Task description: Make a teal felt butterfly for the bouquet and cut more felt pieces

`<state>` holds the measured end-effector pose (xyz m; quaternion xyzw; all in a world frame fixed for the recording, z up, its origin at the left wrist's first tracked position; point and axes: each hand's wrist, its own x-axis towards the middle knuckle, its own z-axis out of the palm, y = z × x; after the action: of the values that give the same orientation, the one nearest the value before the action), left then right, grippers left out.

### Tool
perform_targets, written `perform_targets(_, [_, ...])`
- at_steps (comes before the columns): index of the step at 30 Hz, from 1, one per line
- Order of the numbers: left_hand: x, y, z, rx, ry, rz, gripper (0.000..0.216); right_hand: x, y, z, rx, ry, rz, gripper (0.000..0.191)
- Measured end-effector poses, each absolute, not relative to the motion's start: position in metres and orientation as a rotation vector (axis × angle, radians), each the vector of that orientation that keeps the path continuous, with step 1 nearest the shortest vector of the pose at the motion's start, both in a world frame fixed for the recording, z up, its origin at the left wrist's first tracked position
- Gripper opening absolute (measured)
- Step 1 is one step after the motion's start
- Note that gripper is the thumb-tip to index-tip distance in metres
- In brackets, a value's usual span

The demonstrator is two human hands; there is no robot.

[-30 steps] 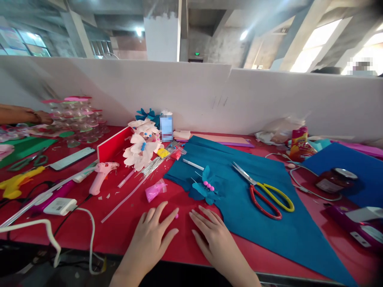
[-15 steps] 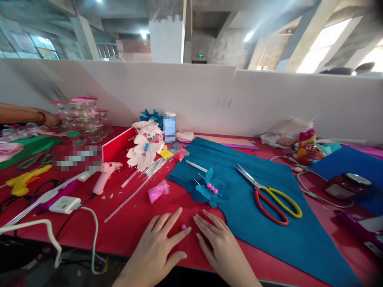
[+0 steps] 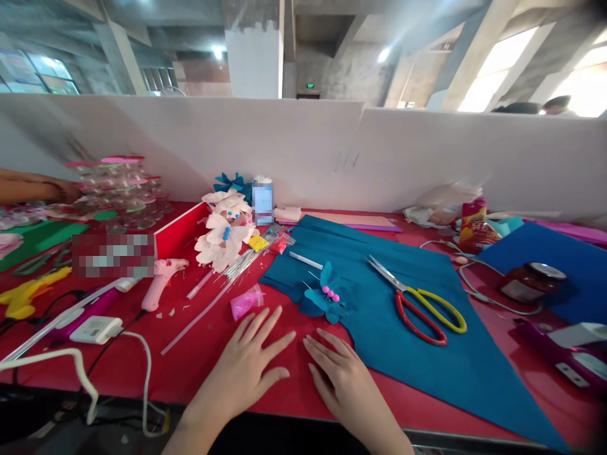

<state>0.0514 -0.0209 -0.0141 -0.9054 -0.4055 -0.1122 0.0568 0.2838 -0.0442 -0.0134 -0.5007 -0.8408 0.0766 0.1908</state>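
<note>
Forearms (image 3: 196, 420) cut off. Near table's (image 3: 128, 373) front edge: left hand (image 3: 249, 360), fingers spread, pink packet (image 3: 245, 304) just beyond; right hand (image 3: 337, 370), fingers close together, teal flower (image 3: 317, 306) beyond.

**Scissors (image 3: 401, 289) right of flower (image 3: 317, 304), both on cloth (image 3: 374, 332)**

On the bench (image 3: 190, 366), a packet (image 3: 246, 303) lies just beyond the left hand (image 3: 251, 360), a glue gun (image 3: 156, 285) farther left. A jar (image 3: 532, 284) sits right of the cloth. A partition (image 3: 284, 145) stands behind them all.

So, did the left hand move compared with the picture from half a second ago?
Yes, forward: the left hand now reaches level with the lower part of the pink packet; before, it stopped short of it.
</note>
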Motion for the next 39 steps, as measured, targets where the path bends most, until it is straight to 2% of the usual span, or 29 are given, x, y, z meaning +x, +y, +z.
perform_targets(6, [0.034,-0.038,-0.021,-2.658,-1.199,-0.336,0.060,0.284,-0.044,-0.010,-1.410,-2.378,0.230,0.041])
perform_targets(13, [0.060,-0.027,-0.017,-2.818,-1.220,-0.377,0.068,0.283,-0.045,-0.009,-1.395,-2.393,0.200,0.043])
perform_targets(21, [0.022,-0.046,-0.024,-2.637,-1.292,-0.283,0.071,0.284,-0.044,-0.011,-1.400,-2.409,0.181,0.041])
perform_targets(39, [0.057,-0.049,-0.025,-2.710,-1.204,-0.355,0.069,0.284,-0.045,-0.011,-1.387,-2.390,0.197,0.042])
